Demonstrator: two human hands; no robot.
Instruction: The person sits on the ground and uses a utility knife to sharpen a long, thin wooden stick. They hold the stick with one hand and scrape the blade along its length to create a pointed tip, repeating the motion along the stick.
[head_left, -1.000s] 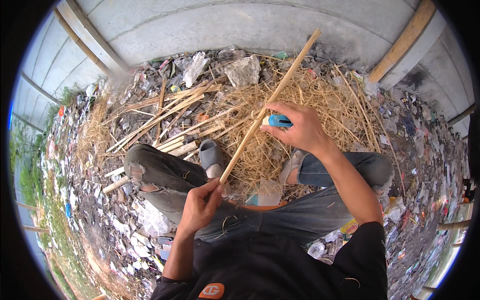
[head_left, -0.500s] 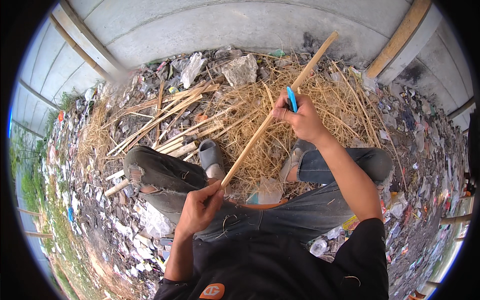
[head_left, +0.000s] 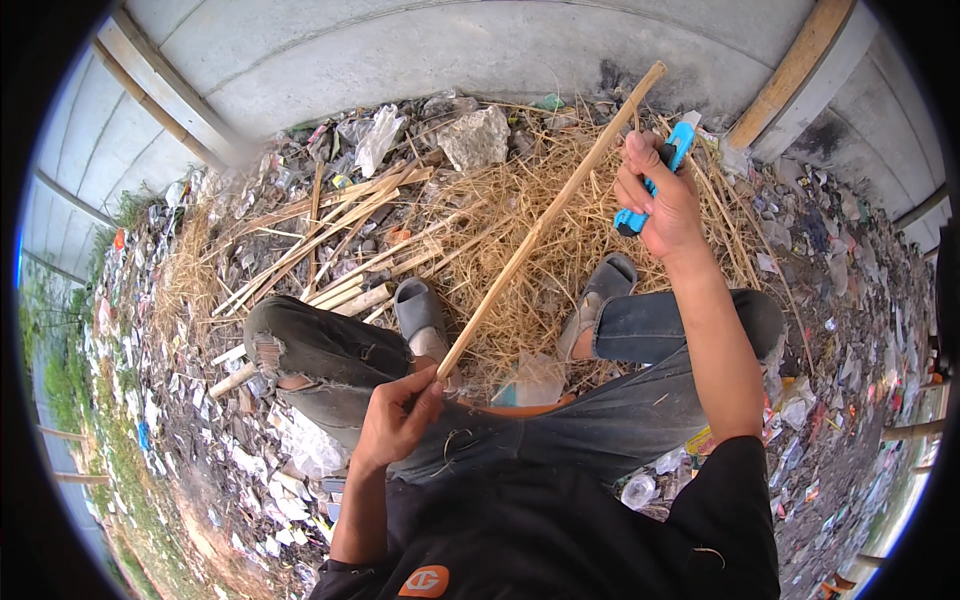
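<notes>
Gripping a bamboo stick by its end, left hand; right hand fisted around blue cutter.

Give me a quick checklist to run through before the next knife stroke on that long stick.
1. Left hand has a firm hold on the near end of the stick: ok.
2. Right hand is closed round the blue knife: ok.
3. Knife is at the far part of the stick, well away from the left hand: ok.
4. Blade out and facing away from the body: cannot tell, the blade is too small to make out.
5. Knees and sandalled feet out of the cutting path: not ok, they lie right under the stick.
6. Heap of shavings lies beneath the stick: ok.
</notes>
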